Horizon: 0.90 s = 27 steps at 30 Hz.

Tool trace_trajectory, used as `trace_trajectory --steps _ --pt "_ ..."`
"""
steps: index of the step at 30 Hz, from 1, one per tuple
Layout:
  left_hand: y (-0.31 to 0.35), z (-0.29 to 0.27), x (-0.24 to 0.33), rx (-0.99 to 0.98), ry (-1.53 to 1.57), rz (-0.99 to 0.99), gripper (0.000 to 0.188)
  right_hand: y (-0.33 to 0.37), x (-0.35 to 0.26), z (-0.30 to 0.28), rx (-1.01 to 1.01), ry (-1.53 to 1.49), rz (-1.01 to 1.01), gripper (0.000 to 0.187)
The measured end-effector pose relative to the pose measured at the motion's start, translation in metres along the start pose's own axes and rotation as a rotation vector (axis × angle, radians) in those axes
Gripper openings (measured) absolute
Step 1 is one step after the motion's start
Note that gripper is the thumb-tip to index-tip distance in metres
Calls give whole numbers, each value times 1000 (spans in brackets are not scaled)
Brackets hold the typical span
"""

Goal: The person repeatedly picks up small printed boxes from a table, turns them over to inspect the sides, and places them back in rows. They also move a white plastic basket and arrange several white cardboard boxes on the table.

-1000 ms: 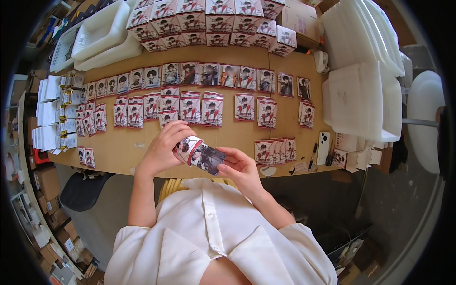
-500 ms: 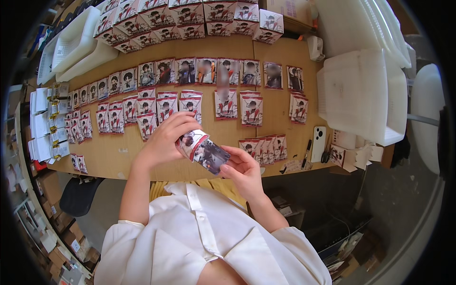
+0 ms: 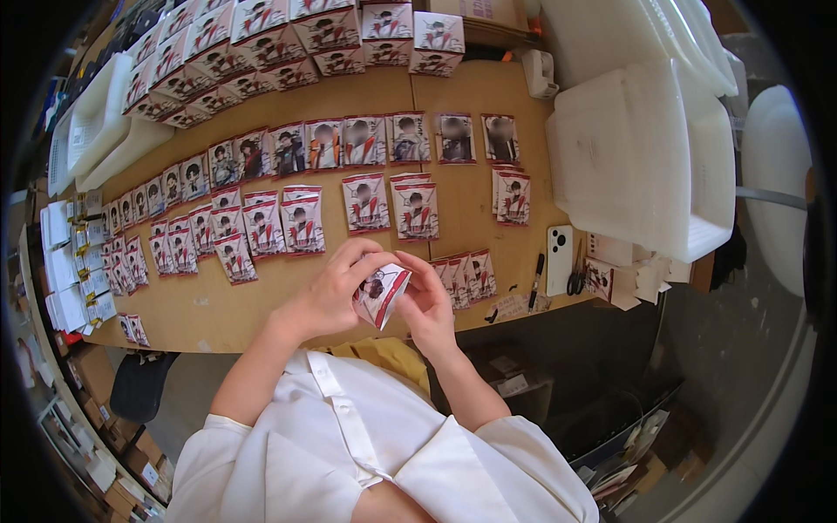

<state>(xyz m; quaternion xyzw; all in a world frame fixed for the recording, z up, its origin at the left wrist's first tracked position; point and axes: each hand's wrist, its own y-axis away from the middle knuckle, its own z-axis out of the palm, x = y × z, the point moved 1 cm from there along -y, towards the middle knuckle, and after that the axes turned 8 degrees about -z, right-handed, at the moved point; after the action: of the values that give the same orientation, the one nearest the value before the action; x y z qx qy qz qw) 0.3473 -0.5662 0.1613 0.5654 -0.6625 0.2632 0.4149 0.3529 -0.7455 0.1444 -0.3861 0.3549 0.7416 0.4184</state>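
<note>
Close in front of my body, my left hand (image 3: 338,290) grips a small white-and-red foil packet (image 3: 377,298) printed with a dark-haired cartoon figure. Its fingers wrap over the packet's top and left side. My right hand (image 3: 425,302) is curled round the right edge, fingers behind and thumb near the opening. Whatever lies inside or behind the packet is hidden. Beyond my hands are a row of picture cards (image 3: 407,138) and small piles of matching packets (image 3: 365,202). Further packets (image 3: 478,275) lie just right of my right hand.
Stacked printed boxes (image 3: 263,19) line the far edge. White plastic bins (image 3: 615,161) stand at the right, another white basket (image 3: 98,118) at far left. A white phone (image 3: 559,260), black pen (image 3: 537,277) and scissors (image 3: 576,281) lie near the front right edge.
The picture card that stuck out of the packet in my right hand no longer shows. My hands have come closer together and the packet is more upright. The view has shifted to the right.
</note>
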Motion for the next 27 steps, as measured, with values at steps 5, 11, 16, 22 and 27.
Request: trace_trajectory --steps 5,11,16,22,27 --pt "-12 13 -5 2 -292 29 80 -5 -16 -23 113 121 169 51" --pt "-13 9 -8 112 -290 -209 81 -39 -9 -99 476 499 -62 45" --pt "-6 7 -11 35 -309 -209 77 -75 20 -145 409 798 -182 50" --pt "5 8 -18 39 -265 -242 74 -74 -11 -138 520 890 -226 56" --pt "6 6 -20 76 -215 -253 69 -84 -35 -144 382 624 -306 37"
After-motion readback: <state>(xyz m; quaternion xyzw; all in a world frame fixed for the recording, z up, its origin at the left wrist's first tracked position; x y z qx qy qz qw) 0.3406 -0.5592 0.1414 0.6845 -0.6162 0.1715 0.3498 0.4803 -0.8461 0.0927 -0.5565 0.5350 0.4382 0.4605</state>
